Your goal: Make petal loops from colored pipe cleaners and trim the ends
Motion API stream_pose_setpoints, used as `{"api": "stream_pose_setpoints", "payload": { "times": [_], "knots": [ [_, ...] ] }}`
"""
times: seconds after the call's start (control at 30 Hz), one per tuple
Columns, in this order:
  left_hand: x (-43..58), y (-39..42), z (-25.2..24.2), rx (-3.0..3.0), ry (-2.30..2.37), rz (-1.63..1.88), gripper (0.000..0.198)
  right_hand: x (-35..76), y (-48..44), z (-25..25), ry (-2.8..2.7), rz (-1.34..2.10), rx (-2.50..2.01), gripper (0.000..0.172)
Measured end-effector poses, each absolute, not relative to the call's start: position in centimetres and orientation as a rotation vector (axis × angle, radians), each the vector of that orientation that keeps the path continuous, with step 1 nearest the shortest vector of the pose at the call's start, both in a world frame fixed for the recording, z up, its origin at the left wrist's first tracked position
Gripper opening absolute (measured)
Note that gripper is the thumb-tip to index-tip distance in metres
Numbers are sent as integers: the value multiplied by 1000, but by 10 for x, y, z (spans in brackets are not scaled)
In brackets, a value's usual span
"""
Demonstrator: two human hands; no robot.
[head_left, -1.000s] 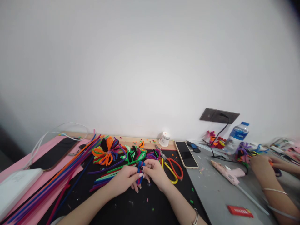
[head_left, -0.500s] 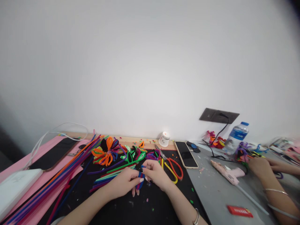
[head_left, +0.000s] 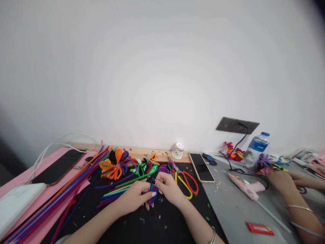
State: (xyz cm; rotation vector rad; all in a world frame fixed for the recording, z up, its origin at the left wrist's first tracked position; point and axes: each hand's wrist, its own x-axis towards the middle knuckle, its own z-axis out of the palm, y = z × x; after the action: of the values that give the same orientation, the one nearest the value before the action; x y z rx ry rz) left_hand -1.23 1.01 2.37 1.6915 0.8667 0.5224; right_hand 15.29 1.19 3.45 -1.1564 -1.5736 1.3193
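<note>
The blue and red pipe-cleaner piece sits just left of the scissors, low over the bench, pinched between both hands. The left hand has its grip closed on the piece's left side with thumb and fingertips. The right hand has its grip closed on the top end.

It looks very light, fuzzy and soft on the outside. It probably has a wire core that bends easily and keeps a bend, so it is not slippery or fragile. The folded middle seems the firmest place to hold, leaving the loose ends free.

Compared with a second ago, the piece has sunk a little towards the bench and tilted. Both hands sit lower and closer together. To the right of the scissors, the co-worker's hand has drawn back slightly.
</note>
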Motion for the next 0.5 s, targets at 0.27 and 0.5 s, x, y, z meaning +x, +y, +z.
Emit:
{"api": "stream_pose_setpoints", "payload": {
  "times": [0.27, 0.5],
  "knots": [
    [-15, 10, 27, 1683, 848, 474, 40, 148, 8, 30, -1554, 1356, -1119, 17],
    [-17, 8, 36, 1838, 894, 463, 41, 149, 11, 29, -1549, 1386, -1119, 13]
  ]
}}
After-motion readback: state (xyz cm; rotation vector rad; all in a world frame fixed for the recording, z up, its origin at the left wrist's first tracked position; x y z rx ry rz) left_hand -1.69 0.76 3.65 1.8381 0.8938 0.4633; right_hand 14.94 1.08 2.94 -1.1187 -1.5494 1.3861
